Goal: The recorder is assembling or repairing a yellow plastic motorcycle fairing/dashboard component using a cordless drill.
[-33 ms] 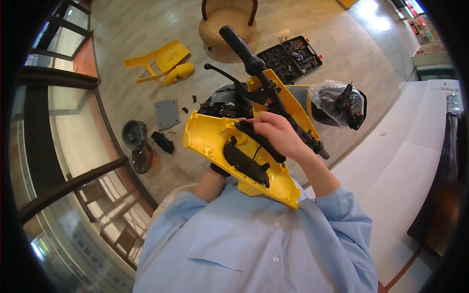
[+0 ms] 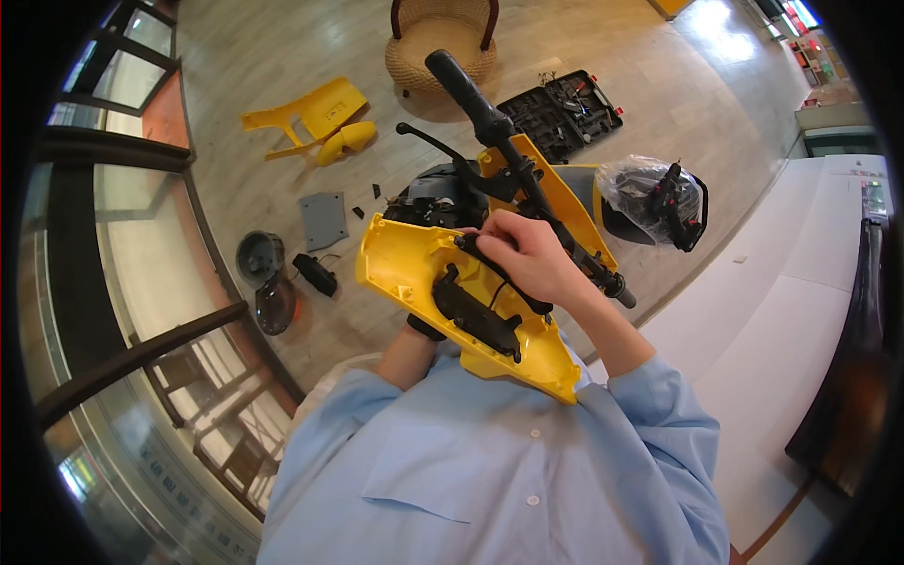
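Observation:
A yellow scooter cover (image 2: 395, 268) is held before my chest, its hollow inner side facing up. A black curved part (image 2: 476, 315) sits inside it, with a longer black piece (image 2: 532, 303) alongside. My right hand (image 2: 527, 252) is closed, thumb and fingers pinching the upper end of that longer piece. My left forearm (image 2: 407, 360) reaches under the cover; the left hand is mostly hidden behind it, and it bears the cover from below. Just beyond stands the scooter's handlebar (image 2: 537, 193) with black grips and a brake lever (image 2: 428, 139).
On the floor lie yellow panels (image 2: 325, 108), a grey plate (image 2: 323, 220), a round lamp-like part (image 2: 273, 306) and a black part (image 2: 314, 274). An open tool case (image 2: 565, 113) and a wicker chair (image 2: 441, 61) are farther off. Plastic film covers the scooter's rear (image 2: 636, 184). Glass doors flank the left.
My right hand has shifted slightly, its thumb now lower against the black piece. The cover stays nearly where it was.

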Available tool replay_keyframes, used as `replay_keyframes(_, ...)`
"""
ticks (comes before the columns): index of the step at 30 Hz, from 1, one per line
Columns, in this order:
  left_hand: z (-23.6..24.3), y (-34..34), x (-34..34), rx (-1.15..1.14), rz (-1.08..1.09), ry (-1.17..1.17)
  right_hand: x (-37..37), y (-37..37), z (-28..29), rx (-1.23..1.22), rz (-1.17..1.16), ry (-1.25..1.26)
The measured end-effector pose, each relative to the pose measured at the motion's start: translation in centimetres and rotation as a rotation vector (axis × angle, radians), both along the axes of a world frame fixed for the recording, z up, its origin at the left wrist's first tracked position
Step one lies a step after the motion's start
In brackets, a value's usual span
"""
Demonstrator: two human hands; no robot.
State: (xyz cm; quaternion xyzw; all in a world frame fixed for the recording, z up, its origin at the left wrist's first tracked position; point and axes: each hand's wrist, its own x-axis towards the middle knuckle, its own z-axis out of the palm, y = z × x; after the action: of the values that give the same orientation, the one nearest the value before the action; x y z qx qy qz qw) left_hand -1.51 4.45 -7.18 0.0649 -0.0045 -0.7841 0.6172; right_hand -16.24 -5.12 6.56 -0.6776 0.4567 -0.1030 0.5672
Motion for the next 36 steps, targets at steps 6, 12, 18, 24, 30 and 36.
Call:
replay_keyframes(6, -0.1, 0.9, 0.0, 0.0, 0.021, 0.139, 1.7, 0.0, -1.3, -0.509, 0.153, 0.017)
replay_keyframes(12, -0.8, 1.6, -0.1, 0.006, 0.05, 0.295, 2.0, -0.4, -1.2, -0.579, 0.204, 0.036)
replay_keyframes(18, -7.3, 1.6, -1.3, 0.041, 0.046, 0.079, 2.1, -1.9, -1.3, -0.367, 0.221, -0.032)
replay_keyframes(24, -3.1, 1.4, -0.4, 0.143, 0.024, -0.013, 2.4, -1.0, -1.2, -0.437, 0.192, -0.004)
replay_keyframes(30, -1.6, 1.2, -0.5, 0.149, 0.026, -0.057, 2.4, -0.8, -2.1, -0.403, 0.127, -0.055)
replay_keyframes(36, -2.8, 1.4, -1.1, 0.12, 0.015, 0.12, 2.0, -1.2, -2.7, -0.257, 0.102, -0.071)
